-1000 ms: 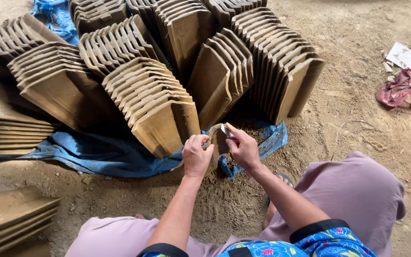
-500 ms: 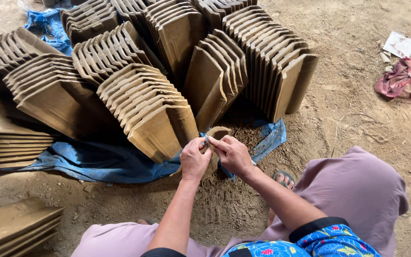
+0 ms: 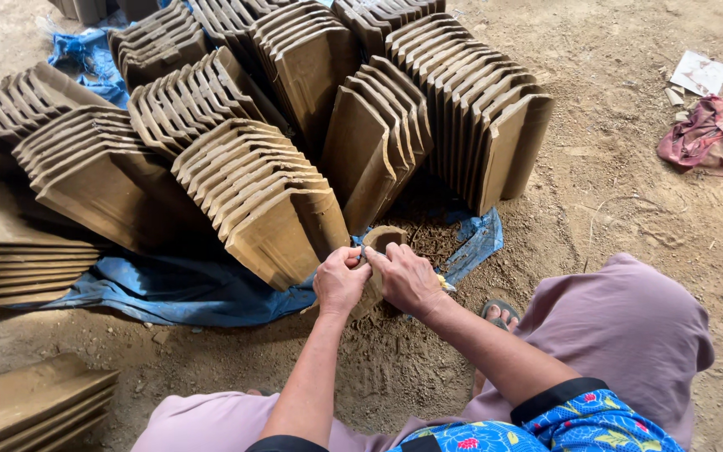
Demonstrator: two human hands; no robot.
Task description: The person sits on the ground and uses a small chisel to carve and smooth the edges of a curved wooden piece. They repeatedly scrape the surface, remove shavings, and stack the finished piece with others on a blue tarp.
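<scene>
While both are closing their fingers on a small curved piece of brown clay (image 3: 381,240), the left hand (image 3: 340,280) and right hand (image 3: 407,279) are gripping it just beside the nearest leaning stack of brown clay roof tiles (image 3: 265,201), above the blue tarpaulin (image 3: 177,289).

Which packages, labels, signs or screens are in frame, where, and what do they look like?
Flat paper or card wrapper: on the dirt floor at upper right, just above the crumpled pink-red cloth; roughly rectangular, white with faint grey marks, lying tilted.
No signs, screens or stuck-on labels visible elsewhere; the clay tiles and blue tarp carry none that can be seen.
</scene>
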